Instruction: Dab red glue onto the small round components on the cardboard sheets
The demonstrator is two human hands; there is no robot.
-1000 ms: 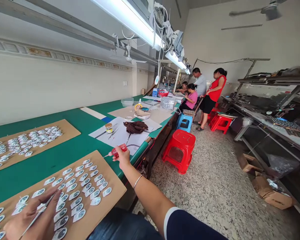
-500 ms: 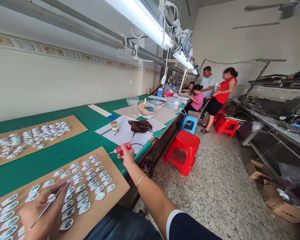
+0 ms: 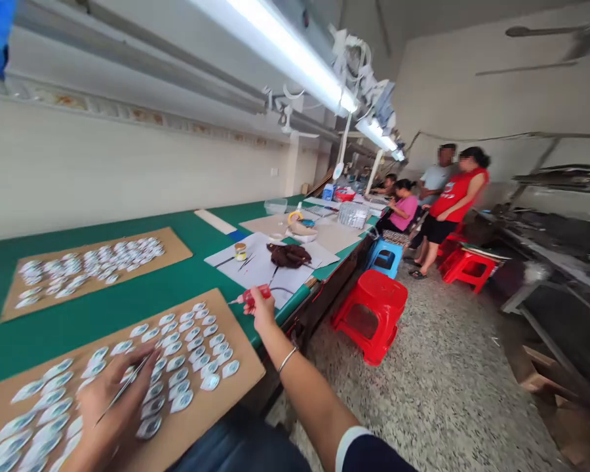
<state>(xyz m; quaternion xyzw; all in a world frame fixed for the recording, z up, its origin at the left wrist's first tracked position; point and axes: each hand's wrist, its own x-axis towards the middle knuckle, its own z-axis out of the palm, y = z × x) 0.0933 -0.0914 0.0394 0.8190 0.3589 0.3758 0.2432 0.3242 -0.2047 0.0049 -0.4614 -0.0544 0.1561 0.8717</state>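
At the lower left, my left hand [image 3: 113, 400] is closed around a thin pointed metal tool [image 3: 122, 392], possibly tweezers. It hovers over a brown board [image 3: 216, 387] bearing rows of small white pieces with round glossy dark-and-pale faces [image 3: 181, 400]. Several of these pieces are hidden behind the hand. My right hand [image 3: 261, 311], on the outstretched arm, grips a small red squeeze bottle [image 3: 256, 295]. The bottle's pale narrow nozzle points left, past the board's far right corner. Some motion blur softens the pieces at the left.
Another board [image 3: 181, 252] of similar pieces lies farther back on the green table [image 3: 128, 301]. Beyond the bottle are white paper [image 3: 216, 267], a small jar [image 3: 240, 251] and a dark brown cloth [image 3: 289, 254]. Red stools [image 3: 373, 308] stand right of the table; several people are farther away.
The view has swung left, so the scene sits farther right in the picture. Both hands keep hold of the same things, with little visible movement relative to the board.
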